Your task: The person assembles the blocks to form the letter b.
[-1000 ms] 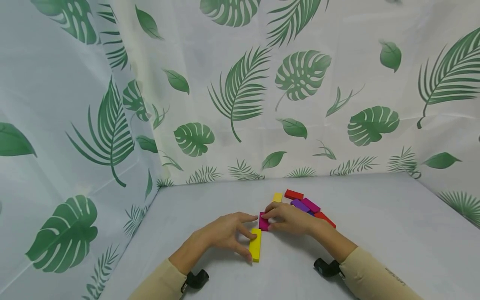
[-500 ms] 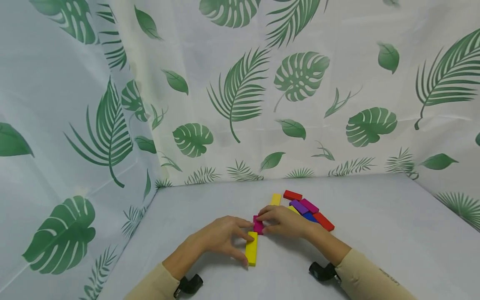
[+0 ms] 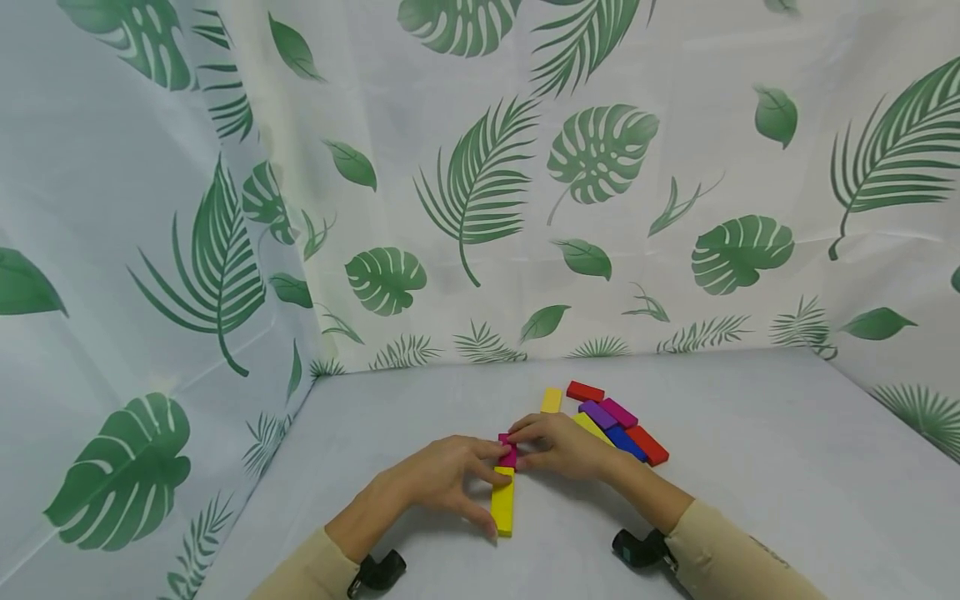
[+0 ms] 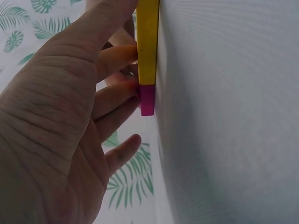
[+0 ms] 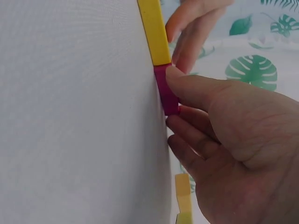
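Leftward, the magenta block [image 3: 507,459] has been shifted against the nearer yellow block [image 3: 502,510] on the desk [image 3: 562,567]. It is pinched by the right hand [image 3: 562,446]; the yellow is steadied by the left hand's [image 3: 448,475] loosely laid fingers, apparently for alignment.

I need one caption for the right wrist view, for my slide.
The right hand holds a magenta block end to end with a yellow block.
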### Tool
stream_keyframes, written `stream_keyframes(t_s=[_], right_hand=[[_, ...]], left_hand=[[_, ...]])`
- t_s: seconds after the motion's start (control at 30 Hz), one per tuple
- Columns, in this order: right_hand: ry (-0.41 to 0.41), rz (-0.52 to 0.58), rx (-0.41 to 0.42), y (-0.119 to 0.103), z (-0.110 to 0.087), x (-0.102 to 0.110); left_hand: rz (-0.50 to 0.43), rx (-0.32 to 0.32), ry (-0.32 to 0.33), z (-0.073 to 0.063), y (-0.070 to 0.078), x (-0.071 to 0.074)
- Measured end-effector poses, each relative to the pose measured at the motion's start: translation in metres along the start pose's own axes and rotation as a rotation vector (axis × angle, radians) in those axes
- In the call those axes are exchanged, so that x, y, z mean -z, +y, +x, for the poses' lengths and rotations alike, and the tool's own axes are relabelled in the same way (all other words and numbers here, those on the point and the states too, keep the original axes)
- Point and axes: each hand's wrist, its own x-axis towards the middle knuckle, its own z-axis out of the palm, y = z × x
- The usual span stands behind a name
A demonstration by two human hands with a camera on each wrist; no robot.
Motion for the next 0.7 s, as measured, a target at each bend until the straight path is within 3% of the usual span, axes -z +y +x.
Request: stream_keyframes(t_s=[0.2,0.7], right_hand=[[-0.004,0.004,0.009,0.0002,0.0004,-0.0012],[-0.048,0.022,-0.042,-0.0036,0.0003,-0.0032]], left_hand=[[0.028,-0.017,-0.001,0.0009,0.0007,0.0007],[0.052,0.036,-0.025,-0.0010,0.0008,0.0052]])
